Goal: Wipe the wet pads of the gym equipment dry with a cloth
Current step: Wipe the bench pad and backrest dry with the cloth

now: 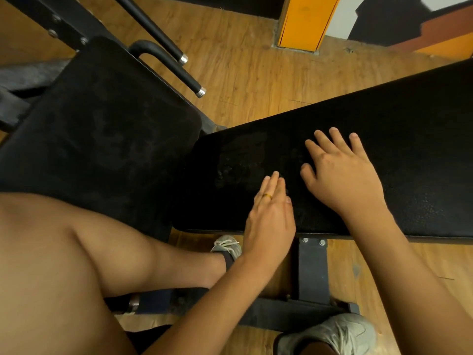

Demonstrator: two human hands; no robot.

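A long black bench pad (396, 139) runs from the centre to the right edge, with dull smeared patches near its left end. My left hand (271, 213) lies on the pad's near edge with straight fingers held together, a gold ring on one finger. My right hand (340, 172) rests flat on the pad just right of it, fingers spread. Neither hand holds anything. A second black seat pad (102, 124) sits to the left, also marked with faint smears. No cloth is in view.
Two black handlebars with chrome ends (179, 73) rise behind the seat pad. The bench's steel frame (312, 272) stands on the wooden floor below. My bare knee (64, 265) fills the lower left, and my grey shoes (340, 331) rest on the floor. An orange post (304, 21) stands at the back.
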